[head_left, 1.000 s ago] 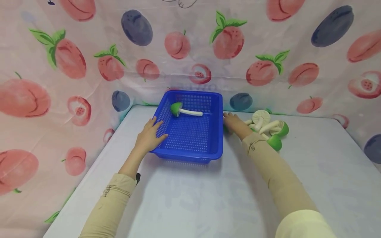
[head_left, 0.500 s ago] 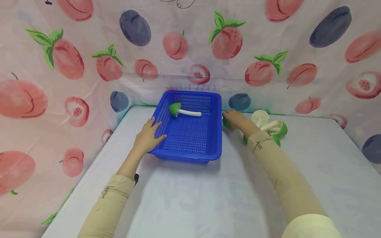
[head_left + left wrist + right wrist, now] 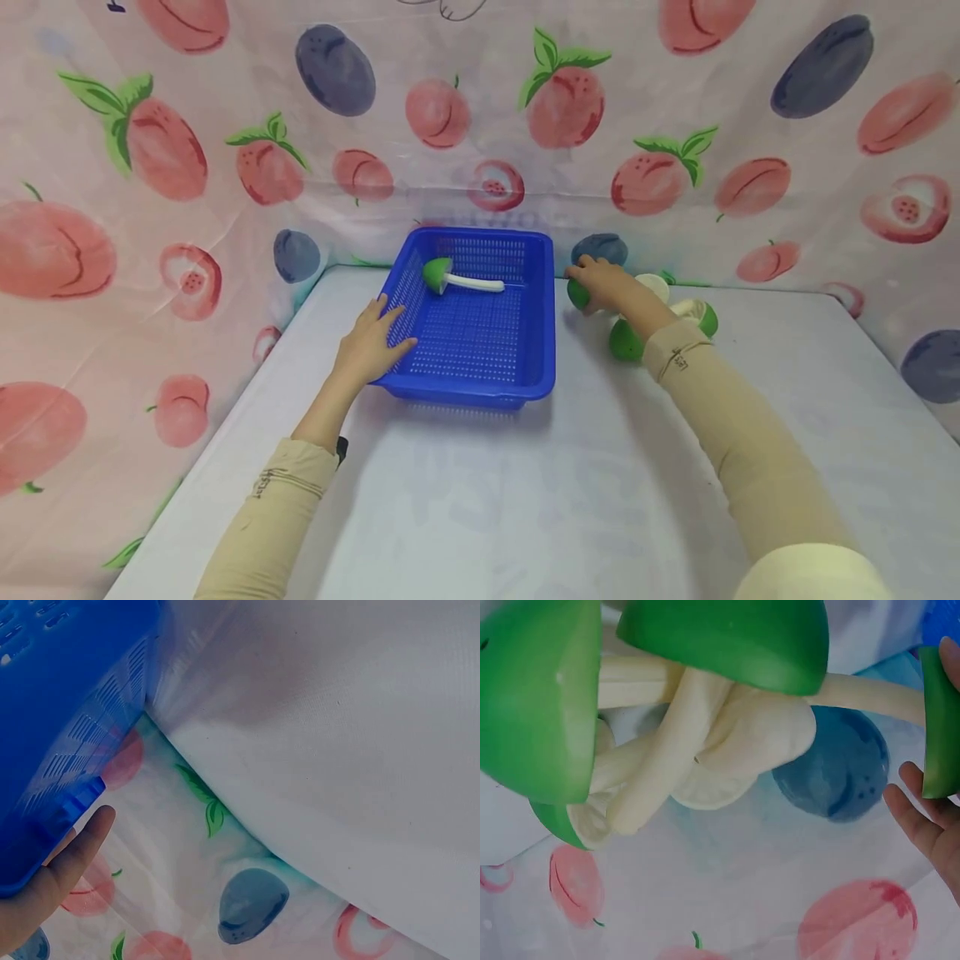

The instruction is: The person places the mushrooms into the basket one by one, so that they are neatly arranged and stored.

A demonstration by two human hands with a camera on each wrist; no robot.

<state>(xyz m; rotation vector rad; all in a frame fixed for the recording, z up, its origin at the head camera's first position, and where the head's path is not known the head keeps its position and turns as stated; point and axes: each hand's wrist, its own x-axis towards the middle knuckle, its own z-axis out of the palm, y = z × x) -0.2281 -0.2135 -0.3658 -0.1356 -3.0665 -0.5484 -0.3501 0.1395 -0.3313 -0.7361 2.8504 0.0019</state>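
Note:
A blue perforated plastic basket (image 3: 480,389) stands on the table. One toy mushroom (image 3: 437,276) with a green cap and white stem lies inside, near its back left. My left hand (image 3: 367,346) rests on the basket's left rim with its fingers spread. To the right of the basket, my right hand (image 3: 609,287) holds another mushroom by its green cap (image 3: 577,294); in the right wrist view that cap (image 3: 939,724) sits between thumb and fingers. Its stem (image 3: 870,696) reaches towards a pile of mushrooms (image 3: 720,645), partly hidden by my right arm in the head view.
The white table (image 3: 480,500) meets a fruit-printed cloth (image 3: 465,100) at the back and left. In the left wrist view the cloth (image 3: 165,877) lies just beyond the table edge, beside the basket's wall (image 3: 75,697).
My right hand has taken hold of a green cap beside the basket and moved slightly right and up with it. The left hand stays on the rim.

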